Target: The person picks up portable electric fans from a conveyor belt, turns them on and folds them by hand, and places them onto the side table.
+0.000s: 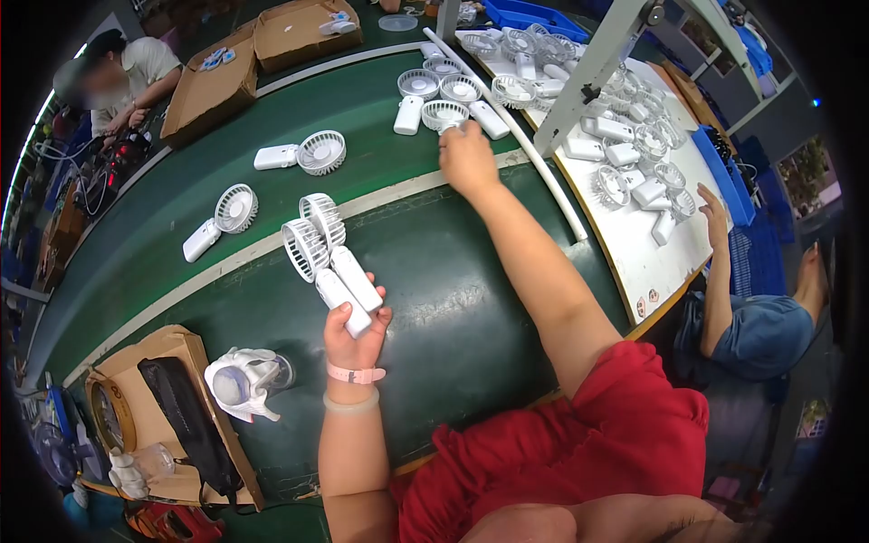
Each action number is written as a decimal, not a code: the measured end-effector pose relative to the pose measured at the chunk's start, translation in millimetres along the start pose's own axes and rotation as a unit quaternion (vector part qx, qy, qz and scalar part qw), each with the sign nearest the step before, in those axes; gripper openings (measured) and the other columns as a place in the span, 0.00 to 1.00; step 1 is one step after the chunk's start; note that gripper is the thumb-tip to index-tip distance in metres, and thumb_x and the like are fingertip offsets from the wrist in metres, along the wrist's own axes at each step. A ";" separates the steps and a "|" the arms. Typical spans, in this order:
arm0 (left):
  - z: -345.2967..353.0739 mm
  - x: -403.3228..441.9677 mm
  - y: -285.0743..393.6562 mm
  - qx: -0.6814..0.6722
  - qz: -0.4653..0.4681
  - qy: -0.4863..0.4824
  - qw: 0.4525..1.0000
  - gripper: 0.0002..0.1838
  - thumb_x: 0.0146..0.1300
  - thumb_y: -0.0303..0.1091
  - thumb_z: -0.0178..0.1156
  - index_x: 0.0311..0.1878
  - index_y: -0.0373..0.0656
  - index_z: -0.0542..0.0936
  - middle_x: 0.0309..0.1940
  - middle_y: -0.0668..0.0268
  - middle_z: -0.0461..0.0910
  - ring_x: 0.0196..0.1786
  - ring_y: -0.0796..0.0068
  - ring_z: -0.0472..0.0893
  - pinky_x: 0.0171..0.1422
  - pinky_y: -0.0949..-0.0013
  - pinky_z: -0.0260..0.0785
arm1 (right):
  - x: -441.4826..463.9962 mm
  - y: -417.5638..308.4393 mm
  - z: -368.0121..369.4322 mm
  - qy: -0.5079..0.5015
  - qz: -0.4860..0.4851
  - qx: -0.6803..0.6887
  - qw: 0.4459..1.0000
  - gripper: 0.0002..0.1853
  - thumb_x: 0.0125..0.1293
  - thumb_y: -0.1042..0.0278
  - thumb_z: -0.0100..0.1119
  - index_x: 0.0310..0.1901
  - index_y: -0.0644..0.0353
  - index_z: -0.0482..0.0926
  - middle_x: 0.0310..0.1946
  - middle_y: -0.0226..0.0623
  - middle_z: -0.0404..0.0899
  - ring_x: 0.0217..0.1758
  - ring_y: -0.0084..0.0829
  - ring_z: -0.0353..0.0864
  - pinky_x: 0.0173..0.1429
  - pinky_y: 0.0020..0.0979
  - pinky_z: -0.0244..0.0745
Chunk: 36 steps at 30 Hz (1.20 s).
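My left hand (342, 337) is closed around the handles of two white handheld fans (340, 294), held side by side with their round caged heads pointing away from me. My right hand (471, 163) reaches across the green conveyor belt (371, 122), its fingers closed at the near side of another white handheld fan (444, 114). That fan's handle is mostly hidden by the hand. Several more fans lie around it, one with its handle (490, 119) just to the right. Farther left on the belt lie two single fans, one nearer (235, 209) and one farther (321, 153).
A white tube (543, 167) separates the belt from a white table (625, 258) piled with fans. A metal post (588, 81) stands there. Another person's hand (714, 215) is at the table's right edge. Front left are a cardboard box (186, 348) and a white fan-like object (244, 382).
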State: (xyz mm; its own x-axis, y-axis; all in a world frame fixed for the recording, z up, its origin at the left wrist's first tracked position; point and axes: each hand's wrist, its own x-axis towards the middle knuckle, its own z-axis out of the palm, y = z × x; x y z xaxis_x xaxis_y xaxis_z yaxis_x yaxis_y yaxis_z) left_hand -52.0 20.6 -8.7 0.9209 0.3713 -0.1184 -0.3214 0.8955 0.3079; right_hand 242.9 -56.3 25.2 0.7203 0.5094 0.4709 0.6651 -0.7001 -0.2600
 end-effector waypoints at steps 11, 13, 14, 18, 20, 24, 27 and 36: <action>4.6 -2.9 -2.3 0.030 0.011 -0.030 0.999 0.36 0.46 0.32 0.61 0.61 0.50 0.61 0.51 0.59 0.72 0.49 0.64 0.76 0.47 0.60 0.69 | -90.2 -46.0 -56.0 -0.392 0.122 0.885 0.221 0.32 0.55 0.63 0.54 0.61 0.61 0.57 0.49 0.53 0.69 0.36 0.37 0.74 0.39 0.35 0.72; 5.1 -2.4 -2.3 0.036 0.026 -0.034 0.998 0.36 0.44 0.32 0.61 0.61 0.50 0.61 0.51 0.59 0.71 0.49 0.63 0.76 0.51 0.57 0.69 | -94.0 -48.4 -46.7 -0.417 0.113 0.877 0.211 0.33 0.50 0.67 0.56 0.59 0.62 0.59 0.46 0.51 0.70 0.34 0.36 0.73 0.38 0.34 0.69; 5.2 -1.6 -2.2 0.042 0.026 -0.037 0.998 0.37 0.43 0.32 0.61 0.61 0.50 0.61 0.51 0.58 0.71 0.49 0.63 0.75 0.54 0.55 0.68 | -95.9 -48.0 -41.1 -0.412 0.108 0.879 0.214 0.32 0.47 0.69 0.56 0.57 0.61 0.60 0.44 0.49 0.70 0.35 0.36 0.73 0.39 0.35 0.68; 9.6 -2.7 -3.1 0.057 0.027 -0.029 0.998 0.37 0.43 0.32 0.61 0.61 0.49 0.61 0.50 0.58 0.70 0.50 0.63 0.75 0.54 0.56 0.68 | -101.9 -46.6 -28.7 -0.393 0.100 0.871 0.278 0.31 0.47 0.71 0.55 0.56 0.61 0.61 0.44 0.49 0.70 0.34 0.35 0.74 0.39 0.34 0.68; 11.4 -1.7 -4.0 0.066 0.025 -0.039 0.997 0.38 0.42 0.32 0.62 0.61 0.47 0.60 0.50 0.57 0.70 0.50 0.63 0.74 0.54 0.57 0.69 | -101.6 -45.2 -27.2 -0.391 0.091 0.870 0.288 0.29 0.49 0.69 0.56 0.55 0.61 0.61 0.43 0.47 0.72 0.33 0.35 0.74 0.37 0.32 0.69; 12.2 -3.1 -4.0 0.077 0.018 -0.032 0.996 0.39 0.42 0.31 0.62 0.62 0.45 0.60 0.50 0.57 0.69 0.50 0.62 0.74 0.54 0.57 0.69 | -99.8 -44.7 -22.9 -0.389 0.106 0.866 0.297 0.26 0.62 0.48 0.51 0.54 0.59 0.64 0.42 0.46 0.74 0.31 0.35 0.75 0.37 0.32 0.69; 12.5 -2.5 -5.4 0.084 0.020 -0.034 0.996 0.40 0.42 0.31 0.63 0.62 0.46 0.60 0.50 0.57 0.70 0.50 0.62 0.74 0.54 0.57 0.70 | -95.6 -41.7 -18.2 -0.384 0.124 0.868 0.288 0.30 0.68 0.39 0.30 0.55 0.58 0.65 0.42 0.44 0.73 0.33 0.36 0.75 0.39 0.34 0.70; 10.3 -2.6 -4.7 0.089 0.024 -0.030 0.995 0.41 0.41 0.29 0.62 0.62 0.46 0.59 0.51 0.55 0.69 0.51 0.60 0.74 0.54 0.57 0.70 | -100.8 -49.0 -15.9 -0.352 0.184 0.811 0.429 0.23 0.63 0.63 0.55 0.58 0.58 0.63 0.43 0.33 0.73 0.43 0.28 0.77 0.45 0.34 0.78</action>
State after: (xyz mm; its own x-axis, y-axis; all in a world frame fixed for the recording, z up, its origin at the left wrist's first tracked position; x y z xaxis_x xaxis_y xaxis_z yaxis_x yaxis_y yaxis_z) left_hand -50.6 12.8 -0.2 0.9187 0.3925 -0.0442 -0.3263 0.8171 0.4752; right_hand 134.5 -81.3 3.9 0.3359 0.9387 -0.0774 -0.6698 0.1803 -0.7203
